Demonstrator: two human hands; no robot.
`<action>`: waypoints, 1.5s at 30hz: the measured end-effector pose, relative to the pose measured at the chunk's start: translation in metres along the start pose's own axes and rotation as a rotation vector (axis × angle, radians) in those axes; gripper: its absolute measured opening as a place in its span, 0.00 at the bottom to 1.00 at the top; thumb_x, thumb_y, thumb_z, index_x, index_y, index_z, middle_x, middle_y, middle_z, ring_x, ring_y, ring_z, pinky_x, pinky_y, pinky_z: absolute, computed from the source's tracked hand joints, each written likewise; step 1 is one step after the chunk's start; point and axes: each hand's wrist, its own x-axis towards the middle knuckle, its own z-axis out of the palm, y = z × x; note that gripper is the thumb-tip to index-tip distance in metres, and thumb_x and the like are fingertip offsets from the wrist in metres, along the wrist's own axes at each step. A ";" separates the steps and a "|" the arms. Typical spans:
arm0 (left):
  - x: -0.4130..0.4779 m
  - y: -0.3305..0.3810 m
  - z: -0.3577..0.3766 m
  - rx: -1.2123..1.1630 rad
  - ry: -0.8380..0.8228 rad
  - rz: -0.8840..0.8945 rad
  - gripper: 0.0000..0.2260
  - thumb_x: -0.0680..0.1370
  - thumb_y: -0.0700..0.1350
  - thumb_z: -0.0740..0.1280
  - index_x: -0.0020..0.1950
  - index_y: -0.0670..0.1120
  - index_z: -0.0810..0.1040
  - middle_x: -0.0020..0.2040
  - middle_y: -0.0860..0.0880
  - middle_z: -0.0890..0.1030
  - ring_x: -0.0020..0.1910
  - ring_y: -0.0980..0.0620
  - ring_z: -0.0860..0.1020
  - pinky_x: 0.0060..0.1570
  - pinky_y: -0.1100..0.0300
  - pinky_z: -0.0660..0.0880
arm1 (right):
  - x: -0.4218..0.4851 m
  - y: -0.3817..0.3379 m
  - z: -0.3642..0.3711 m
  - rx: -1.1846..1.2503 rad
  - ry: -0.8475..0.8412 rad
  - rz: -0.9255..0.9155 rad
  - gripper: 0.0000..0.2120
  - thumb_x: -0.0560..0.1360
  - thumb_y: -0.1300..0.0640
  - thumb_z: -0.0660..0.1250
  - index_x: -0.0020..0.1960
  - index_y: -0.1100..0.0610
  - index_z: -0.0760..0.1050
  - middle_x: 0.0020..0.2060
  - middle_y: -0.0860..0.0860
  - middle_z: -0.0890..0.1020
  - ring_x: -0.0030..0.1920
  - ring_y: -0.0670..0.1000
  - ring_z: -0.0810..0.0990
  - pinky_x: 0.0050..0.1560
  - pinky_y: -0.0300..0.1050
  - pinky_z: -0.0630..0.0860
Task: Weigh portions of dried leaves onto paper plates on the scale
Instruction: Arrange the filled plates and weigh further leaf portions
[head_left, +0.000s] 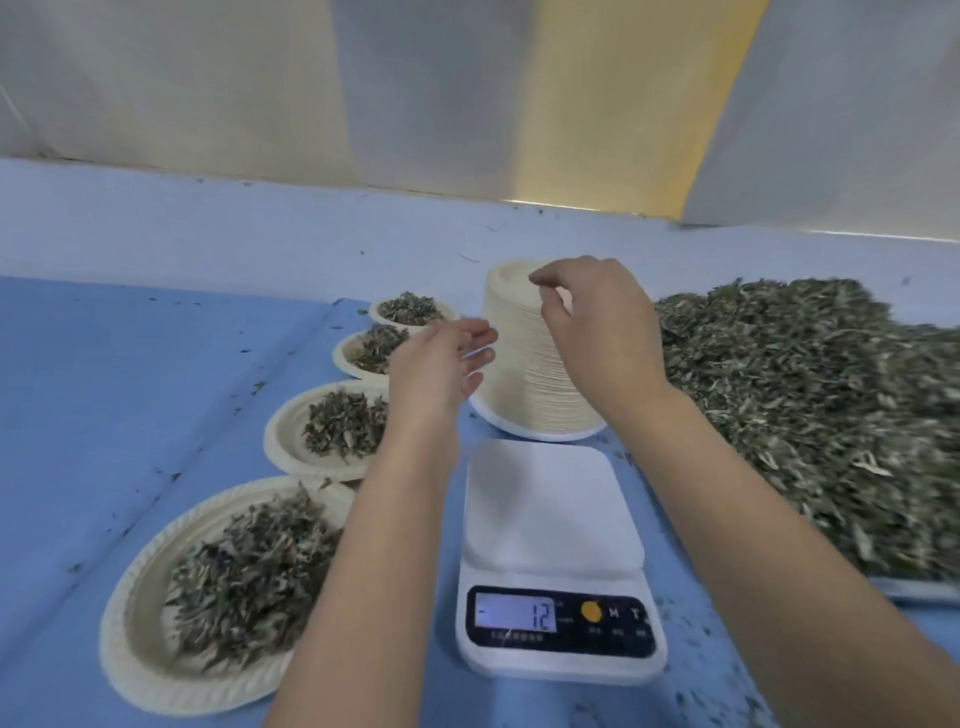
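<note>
**Right hand pinching top of plate stack, left hand open beside it**

The right hand (597, 332) is curling over the top of the stack of paper plates (524, 374). Its index finger is lying on the top rim and its thumb is pressing the side just under it, so it is pinching the uppermost edge. The left hand (441, 358) is hovering open with fingers straight, fingertips right at the stack's left side; contact unclear.

The scale (550, 525) is sitting nearer the person than both hands, between the two forearms. Its platform is bare and its display (517, 613) is showing a minus sign and 12.

The heap of dried leaves (810, 415) is lying to the right of the right hand, just beside the stack, on a tray (914, 591) with only its near edge showing.

Four filled plates are running in a row left of the left hand and forearm:
- the closest plate (208, 597) beside the left forearm
- the second plate (322, 431) beside the left wrist
- the third plate (363, 353) partly behind the left hand
- the farthest plate (410, 312) just beyond the left fingertips

Everything is resting on a blue cover (130, 389) speckled with loose leaf bits.
</note>
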 end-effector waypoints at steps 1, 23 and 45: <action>-0.002 -0.003 0.004 0.001 -0.012 -0.003 0.10 0.78 0.38 0.60 0.44 0.46 0.80 0.37 0.54 0.84 0.35 0.59 0.81 0.41 0.65 0.73 | 0.005 0.006 0.000 -0.067 -0.063 -0.004 0.14 0.81 0.59 0.57 0.63 0.56 0.77 0.58 0.52 0.80 0.62 0.54 0.73 0.56 0.49 0.71; -0.002 -0.017 0.001 0.035 0.025 -0.024 0.10 0.78 0.38 0.60 0.44 0.45 0.80 0.35 0.55 0.84 0.34 0.59 0.80 0.40 0.65 0.73 | 0.023 0.019 0.012 -0.236 -0.219 -0.117 0.14 0.77 0.69 0.57 0.58 0.63 0.77 0.52 0.60 0.82 0.53 0.60 0.77 0.54 0.54 0.72; -0.015 0.009 -0.004 0.281 0.119 0.312 0.09 0.74 0.40 0.60 0.46 0.53 0.75 0.38 0.54 0.76 0.31 0.53 0.73 0.27 0.62 0.71 | -0.058 -0.010 -0.025 0.311 0.234 0.103 0.20 0.76 0.56 0.63 0.67 0.57 0.73 0.70 0.51 0.71 0.71 0.51 0.65 0.72 0.41 0.52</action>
